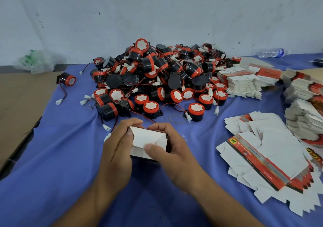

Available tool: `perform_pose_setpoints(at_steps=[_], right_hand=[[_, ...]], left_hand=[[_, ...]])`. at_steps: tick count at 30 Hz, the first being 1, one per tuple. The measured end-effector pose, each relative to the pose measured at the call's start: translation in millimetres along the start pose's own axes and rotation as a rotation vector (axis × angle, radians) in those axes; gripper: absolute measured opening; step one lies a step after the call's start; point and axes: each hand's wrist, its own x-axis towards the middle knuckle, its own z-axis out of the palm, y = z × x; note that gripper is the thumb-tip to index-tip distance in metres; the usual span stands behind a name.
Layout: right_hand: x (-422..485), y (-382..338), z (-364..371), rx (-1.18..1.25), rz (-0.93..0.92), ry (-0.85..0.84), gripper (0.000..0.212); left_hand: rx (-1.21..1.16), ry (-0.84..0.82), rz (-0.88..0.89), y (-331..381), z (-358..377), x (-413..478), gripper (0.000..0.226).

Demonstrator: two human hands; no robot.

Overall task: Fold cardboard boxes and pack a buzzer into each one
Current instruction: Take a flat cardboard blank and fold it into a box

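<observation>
Left hand: curled round the left end of the box, seemingly to brace it while the flaps were closed.
Right hand: held the right end, fingers over the far edge and thumb pressed on the overlapping white flaps, probably to tuck them in.
Box: just above the table, near the middle of its near edge; whether a buzzer was inside could not be told.
Flat blanks: fanned out at the near right edge, within easy reach of the right hand.
Open room: bare blue cloth lay left of the hands, up to the brown cardboard sheet along the left edge.
Rubber band: loose on the cloth just beyond the box.
Buzzer pile: heaped mid-table towards the far edge, its nearest units close to the hands, likely for quick picking.
Stacked blanks: piled along the far right edge.
</observation>
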Motion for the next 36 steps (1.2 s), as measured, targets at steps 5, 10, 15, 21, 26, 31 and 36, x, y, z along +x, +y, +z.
perform_pose_setpoints(at_steps=[5,10,15,21,26,31,36], right_hand=[[-4,-3,3,-0.129,-0.067,0.026,0.036],[-4,-6,-3,-0.476,-0.219,0.031,0.031],[0,-6,-9,-0.506,-0.313,0.060,0.029],[1,-7,-10,-0.528,-0.276,0.039,0.025],[-2,-10,-7,-0.551,-0.292,-0.033,0.041],[-4,-10,-7,-0.378,-0.196,-0.029,0.038],[-3,-8,-2,-0.460,-0.265,0.044,0.028]], left_hand=[[-0.017,0.016,0.056,0,-3,-2,0.036],[0.237,0.051,0.185,0,-3,-2,0.027],[0.319,0.042,0.314,-4,0,1,0.024],[0.222,0.093,0.315,-9,-1,1,0.037],[0.211,0.140,0.338,-8,-3,1,0.048],[0.245,0.139,0.385,-5,-2,2,0.048],[0.196,0.135,0.384,-5,-3,1,0.044]])
